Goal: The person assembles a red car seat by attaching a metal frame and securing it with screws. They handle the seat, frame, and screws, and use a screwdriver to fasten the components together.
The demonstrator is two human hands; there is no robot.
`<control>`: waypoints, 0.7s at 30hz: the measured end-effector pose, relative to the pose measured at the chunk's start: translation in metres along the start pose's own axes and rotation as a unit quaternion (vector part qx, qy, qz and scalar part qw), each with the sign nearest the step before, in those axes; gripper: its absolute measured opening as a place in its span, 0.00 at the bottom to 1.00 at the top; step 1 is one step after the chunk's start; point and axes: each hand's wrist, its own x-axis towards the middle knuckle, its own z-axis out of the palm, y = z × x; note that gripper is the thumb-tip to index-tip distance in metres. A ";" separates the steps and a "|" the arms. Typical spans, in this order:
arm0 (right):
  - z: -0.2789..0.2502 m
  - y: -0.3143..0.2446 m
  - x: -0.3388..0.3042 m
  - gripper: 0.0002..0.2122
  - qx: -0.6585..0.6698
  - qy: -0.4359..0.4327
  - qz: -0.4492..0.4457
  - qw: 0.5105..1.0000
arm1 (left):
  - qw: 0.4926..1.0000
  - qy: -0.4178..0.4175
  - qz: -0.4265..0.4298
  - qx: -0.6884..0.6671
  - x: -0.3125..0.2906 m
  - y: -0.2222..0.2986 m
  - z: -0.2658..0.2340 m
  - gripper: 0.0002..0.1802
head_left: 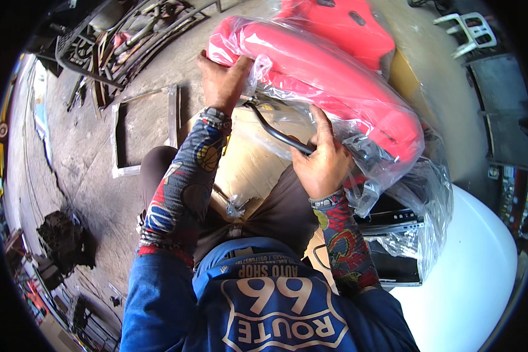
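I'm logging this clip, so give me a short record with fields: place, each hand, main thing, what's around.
place: workshop with a concrete floor
left hand: gripping the end of the red seat through its clear plastic wrap
right hand: closed on a black metal bar under the seat
underneath: cardboard
around: metal frame on the floor, scrap metal, white plastic chair

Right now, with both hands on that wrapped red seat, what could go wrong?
The clear plastic wrap looks loose and slick, so the left hand may slip on the red seat. The right hand grips a black bent bar; fingers could get pinched against the seat. The seat seems balanced on the lap and might tip toward the concrete floor.
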 end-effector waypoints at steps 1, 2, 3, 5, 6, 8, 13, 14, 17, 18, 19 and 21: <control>-0.002 0.000 -0.003 0.40 0.010 0.011 -0.030 0.999 | 0.999 -0.005 0.005 -0.043 -0.002 -0.002 0.001 0.48; -0.005 0.001 -0.005 0.38 0.043 0.015 -0.048 0.998 | 1.000 -0.006 0.005 -0.030 -0.002 -0.005 0.000 0.48; -0.009 0.000 -0.008 0.36 0.082 0.027 -0.083 0.993 | 1.000 -0.012 0.002 -0.025 -0.003 -0.009 -0.001 0.48; -0.022 -0.002 -0.014 0.28 0.240 0.047 -0.094 0.965 | 0.982 -0.101 -0.047 -0.153 0.001 -0.018 -0.004 0.50; -0.030 -0.001 -0.013 0.25 0.216 0.095 -0.115 0.965 | 0.963 -0.146 -0.071 -0.215 0.004 -0.022 -0.004 0.50; -0.043 0.002 -0.006 0.21 0.150 0.174 -0.131 0.965 | 0.957 -0.179 -0.058 -0.220 0.010 -0.025 -0.004 0.50; -0.032 0.022 0.045 0.18 0.041 0.097 -0.078 0.991 | 0.993 -0.093 0.036 -0.066 -0.013 -0.010 -0.029 0.56; -0.028 0.026 0.050 0.16 0.019 0.106 -0.069 0.992 | 0.996 0.006 0.090 0.012 -0.026 -0.006 -0.039 0.55; -0.012 0.035 0.057 0.11 0.007 0.117 -0.064 0.991 | 0.986 0.014 0.139 -0.092 -0.099 -0.014 -0.084 0.26; -0.008 0.036 0.056 0.09 0.045 0.126 -0.077 0.988 | 0.987 -0.045 0.041 -0.147 -0.123 -0.020 -0.090 0.24; -0.007 0.037 0.054 0.07 0.078 0.135 -0.085 0.984 | 0.977 -0.072 -0.074 -0.186 -0.144 -0.028 -0.089 0.26; -0.007 0.039 0.050 0.03 0.100 0.120 -0.085 0.984 | 0.909 -0.159 -0.376 -0.085 -0.162 -0.046 -0.067 0.47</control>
